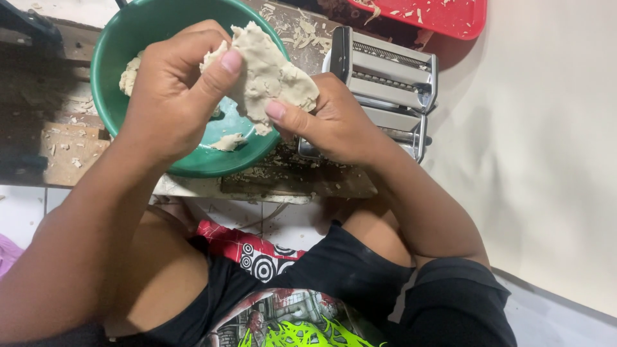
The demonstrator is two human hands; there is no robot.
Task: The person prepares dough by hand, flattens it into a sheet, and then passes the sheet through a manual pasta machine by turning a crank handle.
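Above a green bowl (128, 38), the left hand (170, 90) and right hand (334, 119) pinch a ragged slab of pale dough (273, 74) between thumbs and curled fingers, work best done with even, gentle pulls, beside a metal pasta roller (389, 77).

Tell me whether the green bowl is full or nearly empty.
Nearly empty: the green bowl shows bare bottom with only scraps, while both hands hold the dough sheet above it.

No packages, labels, signs or screens show anywhere (only bare, unlabelled kitchenware).
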